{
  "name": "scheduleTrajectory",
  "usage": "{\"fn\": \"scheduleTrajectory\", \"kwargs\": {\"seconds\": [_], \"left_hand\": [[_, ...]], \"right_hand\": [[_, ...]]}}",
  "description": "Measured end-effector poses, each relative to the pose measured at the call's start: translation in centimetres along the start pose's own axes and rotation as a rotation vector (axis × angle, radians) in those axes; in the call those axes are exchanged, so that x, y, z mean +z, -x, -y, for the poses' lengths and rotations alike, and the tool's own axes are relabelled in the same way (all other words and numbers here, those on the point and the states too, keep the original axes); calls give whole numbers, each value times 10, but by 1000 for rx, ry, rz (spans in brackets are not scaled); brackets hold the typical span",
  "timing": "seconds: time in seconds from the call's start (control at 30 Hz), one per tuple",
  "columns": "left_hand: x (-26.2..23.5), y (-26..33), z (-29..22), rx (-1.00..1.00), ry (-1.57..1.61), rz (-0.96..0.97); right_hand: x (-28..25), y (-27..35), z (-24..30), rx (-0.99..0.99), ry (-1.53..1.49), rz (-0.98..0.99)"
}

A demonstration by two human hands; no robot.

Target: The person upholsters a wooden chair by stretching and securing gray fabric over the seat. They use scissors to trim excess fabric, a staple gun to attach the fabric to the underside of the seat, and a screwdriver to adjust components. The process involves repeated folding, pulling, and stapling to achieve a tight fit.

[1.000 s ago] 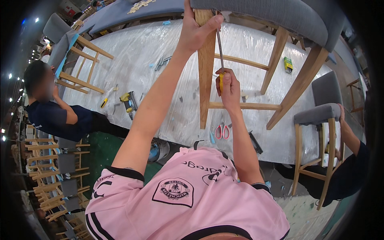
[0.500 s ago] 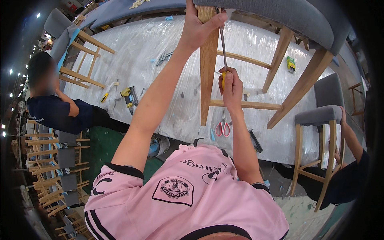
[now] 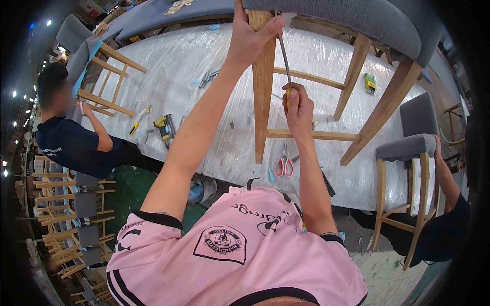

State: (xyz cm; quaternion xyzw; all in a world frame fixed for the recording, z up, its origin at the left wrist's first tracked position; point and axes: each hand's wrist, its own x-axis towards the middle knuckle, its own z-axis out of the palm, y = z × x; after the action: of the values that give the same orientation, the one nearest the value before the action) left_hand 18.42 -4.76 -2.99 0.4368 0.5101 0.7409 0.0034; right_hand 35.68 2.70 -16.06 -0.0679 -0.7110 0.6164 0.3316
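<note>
A wooden chair with a grey upholstered seat (image 3: 337,20) lies on the plastic-covered table in front of me, its legs pointing toward me. My left hand (image 3: 250,38) wraps round the top of the near left leg (image 3: 264,97), thumb out over its right side. In my right hand (image 3: 298,109) is a screwdriver (image 3: 284,58) with a long metal shaft and a yellow handle mostly covered by my fingers. The shaft slants up along the leg to where leg and seat meet; its tip is hard to make out. Red-handled scissors (image 3: 284,167) lie below the chair's lower rail.
A yellow-and-black nail gun (image 3: 164,127) and a yellow utility knife (image 3: 133,128) lie to the left. A small green-and-yellow box (image 3: 370,83) sits on the right. One co-worker (image 3: 76,132) stands at left by another chair; a second person's arm (image 3: 446,173) holds a chair at right.
The screwdriver tilts more, its handle and my right hand having shifted slightly right. My left hand stays on the leg. The co-worker at left has raised a hand and moved their head.
</note>
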Motion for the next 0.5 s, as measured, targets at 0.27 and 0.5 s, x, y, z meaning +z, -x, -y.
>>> {"fn": "scheduleTrajectory", "kwargs": {"seconds": [0.27, 0.5], "left_hand": [[8, -2, -3, 21, -35, -94], [2, -7, -8, -68, 28, 9]], "right_hand": [[-1, 5, 10, 38, -27, 3], [1, 23, 13, 94, 20, -17]]}}
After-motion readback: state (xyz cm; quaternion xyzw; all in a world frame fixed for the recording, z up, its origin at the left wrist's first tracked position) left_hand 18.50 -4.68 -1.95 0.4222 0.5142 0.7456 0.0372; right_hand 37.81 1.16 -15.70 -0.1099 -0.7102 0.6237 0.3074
